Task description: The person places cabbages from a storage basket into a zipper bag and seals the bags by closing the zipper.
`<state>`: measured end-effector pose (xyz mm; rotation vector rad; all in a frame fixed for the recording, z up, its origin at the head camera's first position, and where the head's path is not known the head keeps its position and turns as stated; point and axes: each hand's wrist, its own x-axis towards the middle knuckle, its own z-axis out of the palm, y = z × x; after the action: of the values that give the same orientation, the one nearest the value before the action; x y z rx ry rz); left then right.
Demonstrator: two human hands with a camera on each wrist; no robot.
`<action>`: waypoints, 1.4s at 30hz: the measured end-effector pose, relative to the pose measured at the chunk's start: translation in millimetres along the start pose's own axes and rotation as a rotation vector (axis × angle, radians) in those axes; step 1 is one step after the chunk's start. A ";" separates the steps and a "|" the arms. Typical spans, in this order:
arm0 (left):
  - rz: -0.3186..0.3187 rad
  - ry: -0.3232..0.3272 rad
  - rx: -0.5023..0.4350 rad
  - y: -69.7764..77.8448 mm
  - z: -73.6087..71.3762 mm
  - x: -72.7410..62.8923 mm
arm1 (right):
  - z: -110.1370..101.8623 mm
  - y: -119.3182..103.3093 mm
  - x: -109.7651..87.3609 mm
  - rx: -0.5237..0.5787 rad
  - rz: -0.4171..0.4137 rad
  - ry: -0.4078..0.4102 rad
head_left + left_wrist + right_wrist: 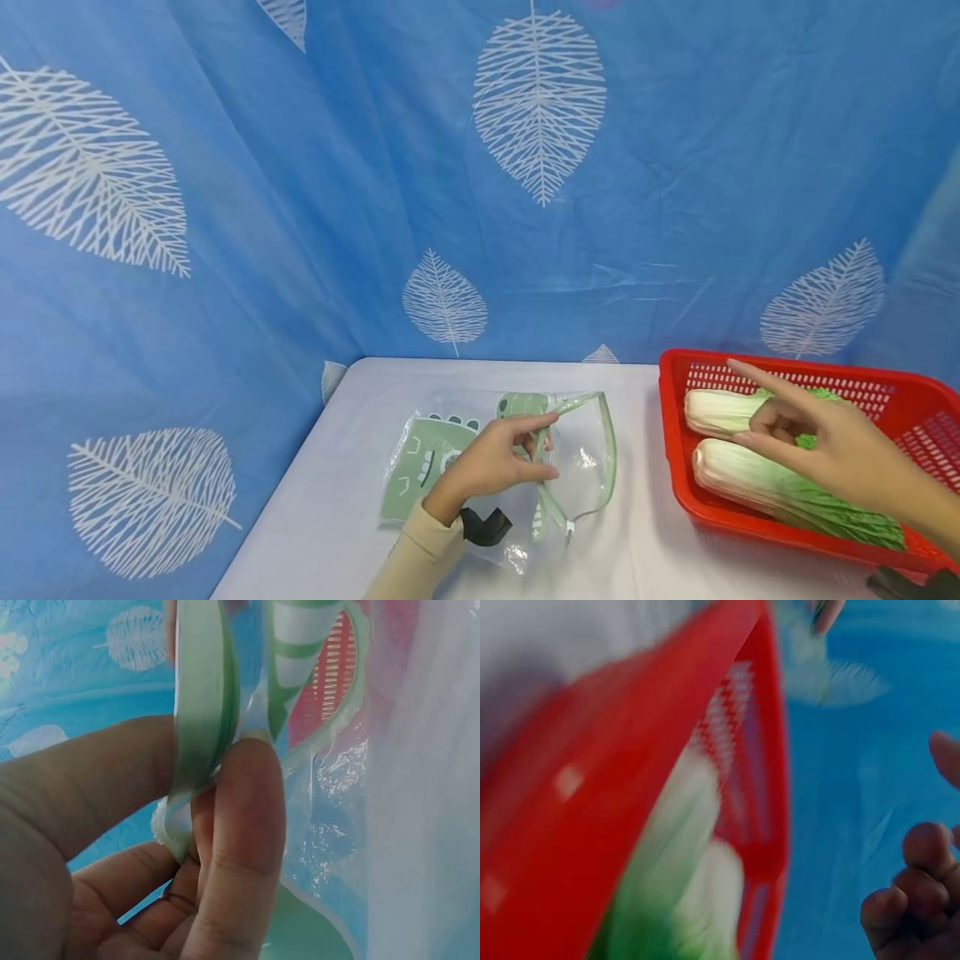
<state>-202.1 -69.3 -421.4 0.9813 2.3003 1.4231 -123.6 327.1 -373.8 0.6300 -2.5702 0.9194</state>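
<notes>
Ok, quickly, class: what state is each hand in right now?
Left hand: closed, holding the clear zip bag by its green edging.
Right hand: open, holding nothing, near the red basket.

My right hand (832, 454) covers part of the napa cabbages (742, 479), and the head view's right edge cuts off my forearm (918, 504) and the red basket (678, 467). My left hand (498, 454) hides part of the green print (412, 454) on the clear bag (592, 458), whose zip pull (570, 527) is too small to make out clearly. From my right wrist, basket and cabbages are blurred and my fingers (926, 847) run off the right edge.
</notes>
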 end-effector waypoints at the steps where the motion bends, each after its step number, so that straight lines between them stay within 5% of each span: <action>1: -0.002 0.001 0.003 -0.1 -0.1 -0.1 | -2.4 12.0 1.1 -0.020 0.016 -0.016; 5: -0.008 -0.003 0.010 -0.4 -0.6 -0.2 | -4.8 50.5 -2.3 -0.081 0.119 -0.103; 9: -0.009 -0.008 -0.007 -0.8 -1.8 0.3 | -1.6 73.2 -10.1 -0.094 0.125 -0.199; 18: -0.022 -0.023 -0.017 -2.6 -1.0 -1.0 | 15.2 96.5 -36.9 -0.094 0.196 -0.351; 23: -0.030 -0.034 -0.014 -4.2 -0.9 -1.8 | 18.8 103.0 -42.5 -0.079 0.166 -0.453; 30: -0.025 -0.015 -0.003 -5.1 -3.9 -0.2 | 21.4 104.1 -44.8 -0.038 0.035 -0.415; 42: -0.039 -0.002 -0.014 -4.8 -4.1 -1.1 | 21.8 101.2 -40.5 -0.050 -0.055 -0.372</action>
<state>-205.4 -74.2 -423.8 0.9282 2.2922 1.4204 -144.6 394.7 -459.6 0.9283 -2.8696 0.7768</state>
